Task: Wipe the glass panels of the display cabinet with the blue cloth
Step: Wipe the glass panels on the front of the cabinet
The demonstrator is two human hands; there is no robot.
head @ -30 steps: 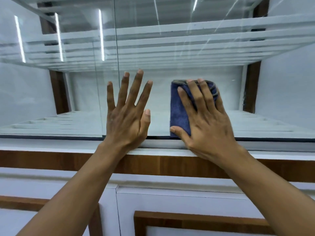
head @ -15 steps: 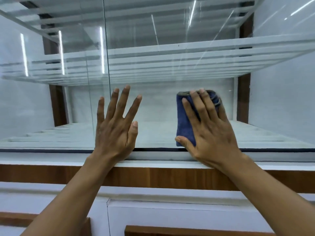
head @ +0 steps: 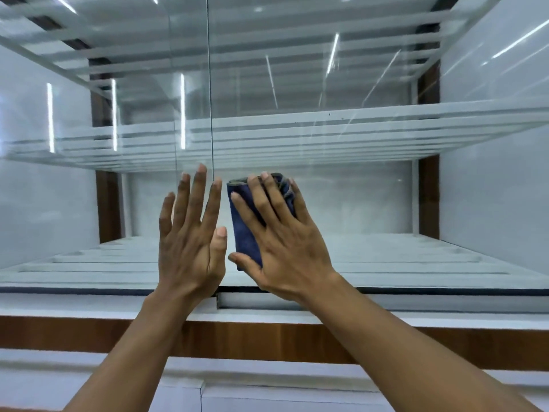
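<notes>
A folded blue cloth (head: pixel 248 233) is pressed flat against the right glass panel (head: pixel 356 203) of the display cabinet, under the spread fingers of my right hand (head: pixel 282 242). My left hand (head: pixel 190 233) lies flat on the left glass panel (head: pixel 89 203), fingers apart and pointing up, holding nothing. The vertical edge where the two panels meet (head: pixel 211 114) runs down between my hands. Both hands sit low on the glass, just above the bottom track (head: pixel 386 295).
Behind the glass are white slatted shelves (head: pixel 326 132), one above my hands and one at their height. Brown wood posts (head: pixel 427 197) stand at the back corners. Below the glass run a white ledge, a brown wood band (head: pixel 297 337) and white drawer fronts.
My right hand has slid the cloth leftward along the glass until it sits close beside my left hand. The view has tilted upward, showing more of the upper shelves.
</notes>
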